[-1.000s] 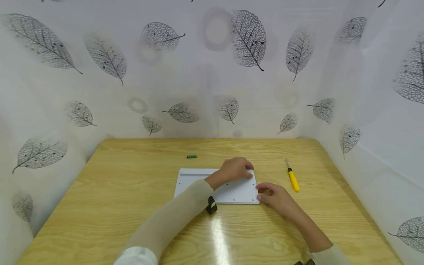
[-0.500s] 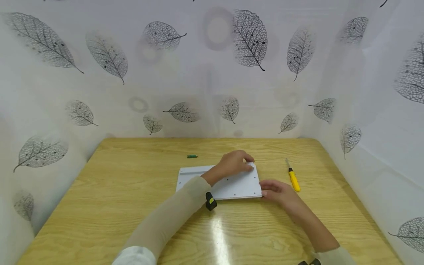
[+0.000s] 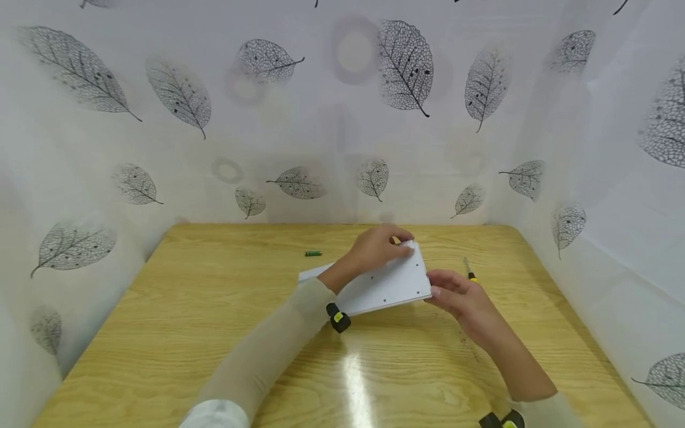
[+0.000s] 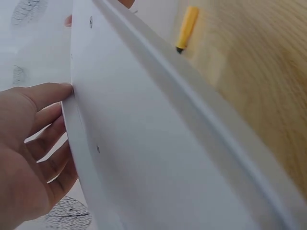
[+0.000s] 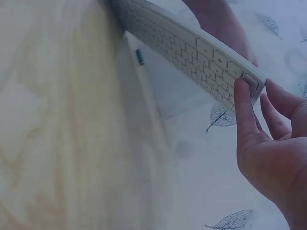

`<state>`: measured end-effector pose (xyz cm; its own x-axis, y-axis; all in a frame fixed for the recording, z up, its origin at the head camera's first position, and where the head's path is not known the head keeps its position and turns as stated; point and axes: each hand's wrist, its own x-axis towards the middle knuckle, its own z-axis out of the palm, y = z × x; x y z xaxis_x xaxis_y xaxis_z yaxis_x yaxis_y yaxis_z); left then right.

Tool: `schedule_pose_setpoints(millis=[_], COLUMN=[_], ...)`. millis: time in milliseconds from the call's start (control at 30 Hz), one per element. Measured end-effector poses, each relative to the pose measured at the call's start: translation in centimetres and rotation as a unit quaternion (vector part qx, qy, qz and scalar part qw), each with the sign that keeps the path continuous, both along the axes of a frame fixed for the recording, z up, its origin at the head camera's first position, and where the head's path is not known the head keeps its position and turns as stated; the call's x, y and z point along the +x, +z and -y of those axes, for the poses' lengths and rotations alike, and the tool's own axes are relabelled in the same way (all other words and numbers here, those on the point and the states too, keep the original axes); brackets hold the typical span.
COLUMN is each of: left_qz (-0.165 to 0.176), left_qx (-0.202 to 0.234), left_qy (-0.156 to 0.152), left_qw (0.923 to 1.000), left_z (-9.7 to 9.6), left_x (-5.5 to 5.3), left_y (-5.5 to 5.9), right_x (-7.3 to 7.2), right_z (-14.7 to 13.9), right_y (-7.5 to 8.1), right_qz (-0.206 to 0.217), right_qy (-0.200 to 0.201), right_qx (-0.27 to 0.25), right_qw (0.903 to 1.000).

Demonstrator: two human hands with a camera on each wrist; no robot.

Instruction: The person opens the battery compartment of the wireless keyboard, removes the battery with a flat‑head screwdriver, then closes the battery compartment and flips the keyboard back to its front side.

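Note:
A white keyboard (image 3: 396,279) is tilted up from the table, its right end raised. Its plain back with small screw holes faces the head camera, while its keys (image 5: 192,52) show underneath in the right wrist view. My left hand (image 3: 377,246) grips the far edge near the right corner, thumb (image 4: 60,90) on the back and fingers behind. At the near right corner, my right hand (image 3: 460,297) pinches the keyboard between thumb and fingers. The left forearm hides part of the keyboard's left side.
A screwdriver with a yellow handle (image 4: 188,26) lies at the right, partly hidden behind the right hand in the head view. A green battery (image 3: 313,254) lies near the back of the wooden table (image 3: 214,309). A leaf-patterned curtain (image 3: 332,119) surrounds the table.
The keyboard's right end has risen from flat on the table to a clear tilt. Both hands have moved up and away with it, and the right hand now covers much of the screwdriver.

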<state>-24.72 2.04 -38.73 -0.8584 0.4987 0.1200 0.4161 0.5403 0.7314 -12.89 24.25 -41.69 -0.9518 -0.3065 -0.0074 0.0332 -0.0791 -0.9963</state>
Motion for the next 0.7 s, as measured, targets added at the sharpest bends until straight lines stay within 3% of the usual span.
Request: schedule_pose_setpoints(millis=[300, 467, 700], left_qz=[-0.056, -0.062, -0.062], left_qx=[0.034, 0.058, 0.157], left_qy=[0.006, 0.017, 0.018], left_qw=[0.9978, 0.9962, 0.9855], left_z=[0.4, 0.9, 1.6], left_x=[0.4, 0.8, 1.6], left_y=[3.6, 5.6, 7.7], right_x=[0.3, 0.6, 1.3], right_z=[0.1, 0.2, 0.8], right_y=[5.2, 8.0, 11.3], right_qz=[-0.033, -0.068, -0.132], right_qy=[-0.004, -0.015, -0.028], right_qx=[0.028, 0.062, 0.118], right_qw=[0.9990, 0.9956, 0.9839])
